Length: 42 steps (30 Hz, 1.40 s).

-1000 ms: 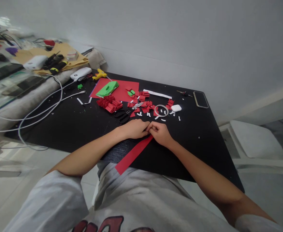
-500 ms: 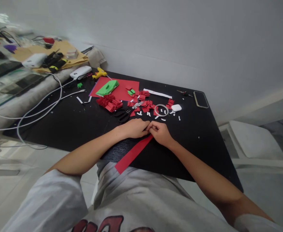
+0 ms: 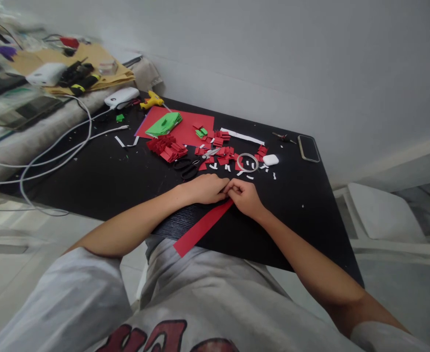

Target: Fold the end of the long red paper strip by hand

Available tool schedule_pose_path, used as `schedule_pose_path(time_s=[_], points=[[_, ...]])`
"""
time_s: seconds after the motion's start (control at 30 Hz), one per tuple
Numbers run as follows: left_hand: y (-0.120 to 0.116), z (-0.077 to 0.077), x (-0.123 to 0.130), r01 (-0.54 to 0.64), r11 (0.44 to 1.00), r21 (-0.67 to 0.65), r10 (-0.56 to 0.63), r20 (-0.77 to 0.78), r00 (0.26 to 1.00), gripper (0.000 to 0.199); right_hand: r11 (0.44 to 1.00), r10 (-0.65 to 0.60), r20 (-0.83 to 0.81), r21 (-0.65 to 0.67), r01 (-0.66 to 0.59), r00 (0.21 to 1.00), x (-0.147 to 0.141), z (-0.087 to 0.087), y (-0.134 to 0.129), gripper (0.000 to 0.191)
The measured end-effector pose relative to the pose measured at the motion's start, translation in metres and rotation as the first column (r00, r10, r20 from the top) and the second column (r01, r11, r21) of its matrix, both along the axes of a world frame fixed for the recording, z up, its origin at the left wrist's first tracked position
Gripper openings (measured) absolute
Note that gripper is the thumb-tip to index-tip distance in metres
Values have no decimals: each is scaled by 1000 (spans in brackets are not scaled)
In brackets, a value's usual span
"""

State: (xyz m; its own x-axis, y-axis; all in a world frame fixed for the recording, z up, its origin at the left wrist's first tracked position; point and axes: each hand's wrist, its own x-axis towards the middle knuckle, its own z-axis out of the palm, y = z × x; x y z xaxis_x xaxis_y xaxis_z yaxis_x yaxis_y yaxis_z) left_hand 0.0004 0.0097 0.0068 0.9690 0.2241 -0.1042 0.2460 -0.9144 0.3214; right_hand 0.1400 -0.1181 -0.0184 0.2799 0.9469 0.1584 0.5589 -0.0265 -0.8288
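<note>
A long red paper strip (image 3: pixel 203 227) runs from my fingers down over the near edge of the black table. My right hand (image 3: pixel 244 196) is closed on its upper end. Touching it, my left hand (image 3: pixel 211 188) has its fingers curled at the same end of the strip; the fingertips are partly hidden. Black-handled scissors (image 3: pixel 190 168) lie just beyond my hands, among small folded red paper pieces (image 3: pixel 225 155) and white scraps. A roll of tape (image 3: pixel 247 163) lies beyond my right hand.
Green folded papers (image 3: pixel 164 123) rest on a red sheet (image 3: pixel 196 122), near a red folded pile (image 3: pixel 167 149). A yellow glue gun (image 3: pixel 151 100), white cables (image 3: pixel 90 137), white case (image 3: pixel 271 160), keys (image 3: pixel 283 137) and phone (image 3: pixel 309 148) lie around. A white chair (image 3: pixel 385 212) stands right.
The view has shifted slightly, so the table items appear a little higher. Both hands remain together at the strip's upper end, with the fingers only slightly moved.
</note>
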Motion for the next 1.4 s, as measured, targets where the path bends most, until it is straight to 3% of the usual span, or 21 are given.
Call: schedule_pose_path(time_s=[1.4], points=[[-1,2,-1,21,1000,9,-21,3,1000,19,1000,10,-12,25,-10,1000,1,-5,2,15]])
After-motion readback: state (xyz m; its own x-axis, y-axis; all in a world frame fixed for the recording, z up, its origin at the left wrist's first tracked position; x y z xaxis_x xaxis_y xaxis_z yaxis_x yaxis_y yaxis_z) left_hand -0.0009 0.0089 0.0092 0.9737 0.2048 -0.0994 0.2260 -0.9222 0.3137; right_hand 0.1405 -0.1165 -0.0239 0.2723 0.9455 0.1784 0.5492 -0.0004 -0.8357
